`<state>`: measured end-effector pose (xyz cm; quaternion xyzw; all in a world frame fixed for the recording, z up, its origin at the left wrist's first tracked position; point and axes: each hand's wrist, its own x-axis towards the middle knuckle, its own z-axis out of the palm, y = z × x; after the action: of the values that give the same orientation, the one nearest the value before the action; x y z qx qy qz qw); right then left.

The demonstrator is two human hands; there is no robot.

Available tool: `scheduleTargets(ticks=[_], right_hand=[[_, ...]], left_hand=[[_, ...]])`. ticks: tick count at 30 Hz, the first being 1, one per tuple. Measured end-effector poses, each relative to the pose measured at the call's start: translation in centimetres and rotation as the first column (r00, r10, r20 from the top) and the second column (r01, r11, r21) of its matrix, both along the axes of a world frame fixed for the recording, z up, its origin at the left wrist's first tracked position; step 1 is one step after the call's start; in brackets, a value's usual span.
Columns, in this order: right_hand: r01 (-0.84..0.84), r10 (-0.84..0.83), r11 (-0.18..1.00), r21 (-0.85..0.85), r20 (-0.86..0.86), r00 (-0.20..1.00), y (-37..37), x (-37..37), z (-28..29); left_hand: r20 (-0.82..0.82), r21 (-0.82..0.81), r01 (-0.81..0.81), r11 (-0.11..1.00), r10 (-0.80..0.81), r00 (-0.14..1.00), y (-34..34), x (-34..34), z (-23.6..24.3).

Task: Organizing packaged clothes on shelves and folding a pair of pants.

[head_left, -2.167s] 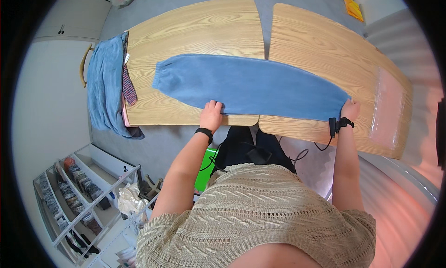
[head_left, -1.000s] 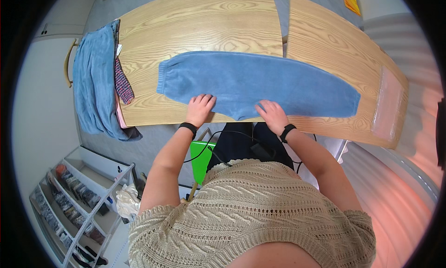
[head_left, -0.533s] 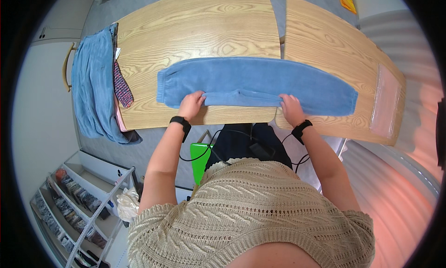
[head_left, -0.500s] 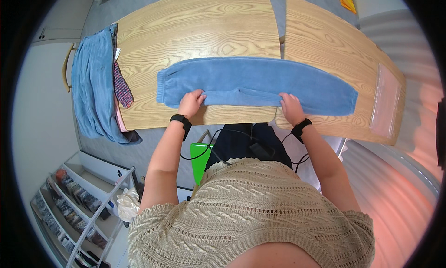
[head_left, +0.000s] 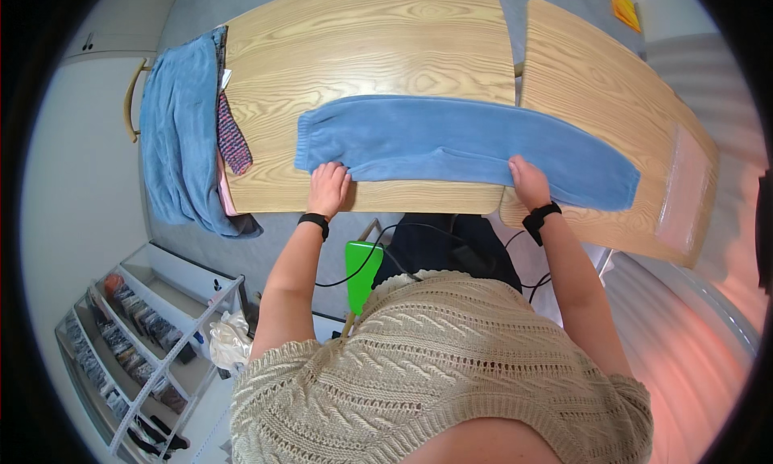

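Note:
A pair of blue plush pants (head_left: 451,134), folded lengthwise into a long strip, lies across the near part of the wooden table and over the gap onto the right-hand table. Its left end has a gathered elastic band, and a raised fold runs along the near edge. Toward the left end of that edge, my left hand (head_left: 329,189) has its fingers curled over the fabric. Farther right along it, my right hand (head_left: 530,182) pinches the cloth between thumb and fingers.
Blue plush clothing (head_left: 181,134) hangs over the table's left end, beside a patterned knit piece (head_left: 234,138). A clear plastic packet (head_left: 684,190) lies on the right table (head_left: 612,86). Below the tables are a green stool (head_left: 362,271) and black cables. A shelf rack (head_left: 153,343) stands lower left.
The whole view has shifted, so the tables and pants appear farther right. My left hand has slid a little left along the near edge, toward the elastic end. My right hand keeps its hold.

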<state>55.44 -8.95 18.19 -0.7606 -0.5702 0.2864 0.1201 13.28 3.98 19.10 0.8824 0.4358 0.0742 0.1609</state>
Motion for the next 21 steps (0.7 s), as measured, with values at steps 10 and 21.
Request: scheduleTargets(ticks=[10,21], right_hand=[[0.006,-0.008,1.000,0.025,0.077,0.997,0.6,-0.1,-1.1],[-0.006,-0.002,0.998,0.064,0.132,0.991,0.7,0.2,-1.2]], left_hand=[[-0.381,0.038,-0.096,0.995,0.104,0.919,2.4,1.5,0.0],[0.176,-0.109,0.351,0.930,-0.330,0.927,-4.8,13.0,2.5]])
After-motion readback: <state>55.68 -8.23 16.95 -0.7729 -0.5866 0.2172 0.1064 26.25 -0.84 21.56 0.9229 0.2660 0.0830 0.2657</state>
